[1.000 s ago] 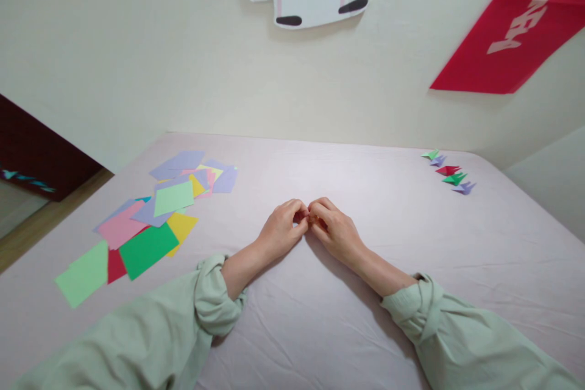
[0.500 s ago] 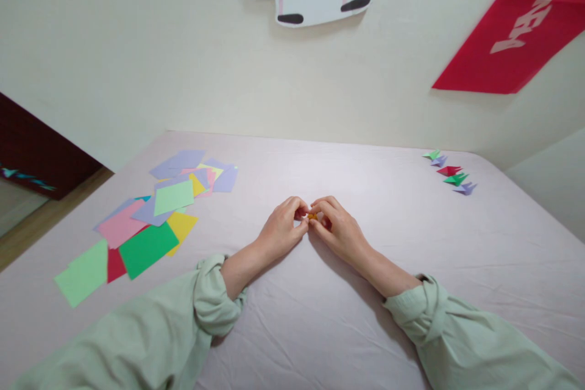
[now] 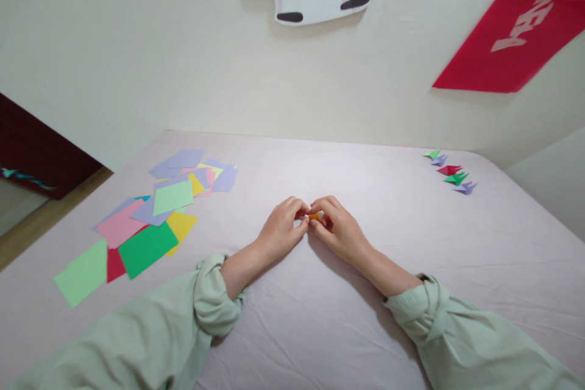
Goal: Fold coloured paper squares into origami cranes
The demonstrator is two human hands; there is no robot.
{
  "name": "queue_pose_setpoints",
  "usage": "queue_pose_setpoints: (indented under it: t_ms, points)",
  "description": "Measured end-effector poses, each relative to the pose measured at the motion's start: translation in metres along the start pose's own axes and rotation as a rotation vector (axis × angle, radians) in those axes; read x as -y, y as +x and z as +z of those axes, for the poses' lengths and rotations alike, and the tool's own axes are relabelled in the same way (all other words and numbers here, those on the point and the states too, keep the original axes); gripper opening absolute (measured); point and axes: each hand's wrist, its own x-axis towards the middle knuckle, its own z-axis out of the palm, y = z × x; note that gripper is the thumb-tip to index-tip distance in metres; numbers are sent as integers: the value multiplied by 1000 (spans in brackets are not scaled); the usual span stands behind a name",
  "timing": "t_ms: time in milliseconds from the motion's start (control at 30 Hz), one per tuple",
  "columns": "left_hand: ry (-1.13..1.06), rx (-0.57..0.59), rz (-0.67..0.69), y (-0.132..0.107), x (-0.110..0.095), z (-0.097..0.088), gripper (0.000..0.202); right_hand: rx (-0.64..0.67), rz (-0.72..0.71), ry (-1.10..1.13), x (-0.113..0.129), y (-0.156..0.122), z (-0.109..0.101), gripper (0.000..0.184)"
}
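A small folded piece of orange-yellow paper (image 3: 314,217) is pinched between the fingertips of both hands, at the middle of the cloth-covered surface. My left hand (image 3: 284,225) has its thumb and forefinger closed at the paper's left side. From the other side my right hand (image 3: 338,226) grips it, thumb below and fingers curled above. Most of the folded paper is hidden by the fingers, so its exact shape cannot be made out.
Loose coloured paper sheets (image 3: 148,250) lie overlapping on the left of the pale cloth (image 3: 292,317). Several folded paper cranes (image 3: 456,179) stand in a slanting row at the far right. Behind the surface rises a wall (image 3: 292,85) with a red banner (image 3: 493,42).
The orange-yellow paper has turned slightly between the fingertips and shows a different face. Both hands stay nearly in the same place.
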Motion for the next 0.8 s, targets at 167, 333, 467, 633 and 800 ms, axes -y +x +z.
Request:
queue_pose_setpoints:
  t_ms: [167, 333, 467, 633, 800]
  points:
    - [-16, 12, -15, 1, -1, -1, 12, 11, -1, 22, 1, 0, 0, 19]
    - [-42, 5, -23, 1, -1, -2, 12, 15, -19, 40, 2, 0, -1, 21]
    - [-78, -5, -22, 1, -1, -2, 10, 19, -37, 43, 2, -1, -1, 25]
    - [-107, 2, -18, 1, 0, -1, 9, 24, -51, 57, 1, -1, -1, 31]
    - [-87, 15, -18, 1, 0, -1, 9, 30, -81, 71, 0, -1, -1, 40]
